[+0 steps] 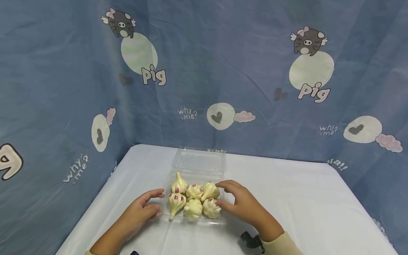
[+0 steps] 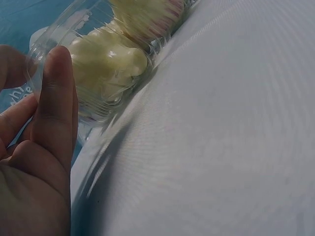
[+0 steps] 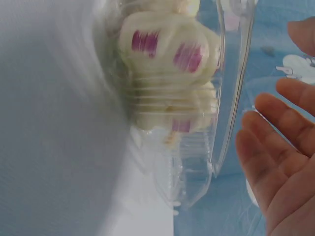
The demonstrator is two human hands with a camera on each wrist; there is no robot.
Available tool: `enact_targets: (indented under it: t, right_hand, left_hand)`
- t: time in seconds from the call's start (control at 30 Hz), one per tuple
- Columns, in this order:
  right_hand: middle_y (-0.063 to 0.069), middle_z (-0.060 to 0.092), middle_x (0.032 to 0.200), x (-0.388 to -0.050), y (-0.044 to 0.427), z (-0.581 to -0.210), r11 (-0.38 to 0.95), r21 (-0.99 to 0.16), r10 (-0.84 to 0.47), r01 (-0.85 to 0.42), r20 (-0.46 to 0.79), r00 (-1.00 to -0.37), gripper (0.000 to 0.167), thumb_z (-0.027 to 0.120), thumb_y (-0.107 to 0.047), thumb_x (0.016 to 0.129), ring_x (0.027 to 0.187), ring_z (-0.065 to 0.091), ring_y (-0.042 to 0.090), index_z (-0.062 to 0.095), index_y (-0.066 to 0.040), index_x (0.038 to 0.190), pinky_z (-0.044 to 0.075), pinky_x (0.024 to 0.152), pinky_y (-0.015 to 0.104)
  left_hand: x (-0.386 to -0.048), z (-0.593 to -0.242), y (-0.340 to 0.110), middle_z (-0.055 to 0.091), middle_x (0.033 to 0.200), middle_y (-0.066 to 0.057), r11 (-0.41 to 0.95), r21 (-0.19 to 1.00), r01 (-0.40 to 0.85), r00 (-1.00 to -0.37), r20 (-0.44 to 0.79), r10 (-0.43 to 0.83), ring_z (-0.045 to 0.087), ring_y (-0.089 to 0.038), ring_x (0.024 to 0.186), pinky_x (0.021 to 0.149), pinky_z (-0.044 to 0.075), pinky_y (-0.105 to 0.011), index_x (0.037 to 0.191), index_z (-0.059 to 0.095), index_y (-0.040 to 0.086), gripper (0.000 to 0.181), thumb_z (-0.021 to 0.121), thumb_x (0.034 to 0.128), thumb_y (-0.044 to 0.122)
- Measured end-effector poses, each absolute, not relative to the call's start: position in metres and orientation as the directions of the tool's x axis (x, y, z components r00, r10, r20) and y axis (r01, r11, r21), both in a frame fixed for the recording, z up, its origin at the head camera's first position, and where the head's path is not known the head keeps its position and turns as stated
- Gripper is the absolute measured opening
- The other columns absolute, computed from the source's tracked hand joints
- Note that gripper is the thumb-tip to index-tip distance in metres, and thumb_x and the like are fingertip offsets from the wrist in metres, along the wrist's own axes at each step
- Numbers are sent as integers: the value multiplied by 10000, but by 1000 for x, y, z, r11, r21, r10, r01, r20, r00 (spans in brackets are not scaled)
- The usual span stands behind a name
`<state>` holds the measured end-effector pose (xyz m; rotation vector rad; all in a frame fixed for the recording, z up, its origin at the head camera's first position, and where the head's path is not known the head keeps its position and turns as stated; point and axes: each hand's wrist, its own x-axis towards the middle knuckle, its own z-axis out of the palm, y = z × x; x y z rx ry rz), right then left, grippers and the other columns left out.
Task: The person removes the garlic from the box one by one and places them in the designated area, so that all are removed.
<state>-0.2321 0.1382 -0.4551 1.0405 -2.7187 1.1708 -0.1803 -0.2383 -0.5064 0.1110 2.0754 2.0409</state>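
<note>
Six cream garlic bulbs [image 1: 192,208] sit in a clear plastic box [image 1: 208,222] between two open hands.

The bulbs are rounded and ridged, some tapering to a neck, several marked with purple patches. The left hand [image 1: 140,212] has thumb and fingers parted at the box's near-left edge; whether they touch is unclear. The right hand [image 1: 240,203] is spread beside the opposite edge. Beyond both hands lies the box's thin, transparent open lid [image 1: 199,161]. White cloth [image 1: 302,205] spreads beneath; a small dark object [image 1: 251,241] rests by the right wrist. Farther out hangs blue, pig-printed fabric [image 1: 223,53].
</note>
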Motion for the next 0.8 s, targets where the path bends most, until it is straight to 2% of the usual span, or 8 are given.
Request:
enact_targets:
  t: [0.2,0.47,0.7,0.8]
  right_hand:
    - [-12,660,1366,-225,134,-455,515,-580,-616,-631,262,-743,461,771,-286,962,1275,618,162,650,-146,1385,524,1075,432]
    - [-29,641,1374,-213,125,-453,575,-494,-649,-652,211,-731,500,790,-303,942,1292,599,141,644,-153,1396,517,1088,430]
    - [-71,639,1297,-212,119,-452,608,-413,-681,-678,166,-713,511,793,-349,941,1120,612,72,641,-184,1400,550,974,341]
    - [-56,641,1304,-211,118,-453,613,-395,-687,-685,161,-708,521,797,-347,938,1107,615,67,640,-172,1403,549,973,325]
  left_hand:
    - [-180,-505,-237,426,1487,-179,31,993,-115,-973,-119,196,622,-79,842,815,589,-276,1578,385,19,660,685,996,101]
    - [-179,-504,-238,412,1497,-204,47,993,-108,-971,-115,209,625,-91,851,811,589,-281,1578,381,11,665,686,993,94]
    - [-179,-505,-238,417,1491,-204,48,994,-102,-977,-109,185,623,-77,832,818,593,-273,1566,399,9,659,695,982,84]
    - [-179,-505,-236,401,1502,-214,40,994,-101,-976,-107,189,620,-72,826,818,592,-270,1569,391,4,658,687,985,74]
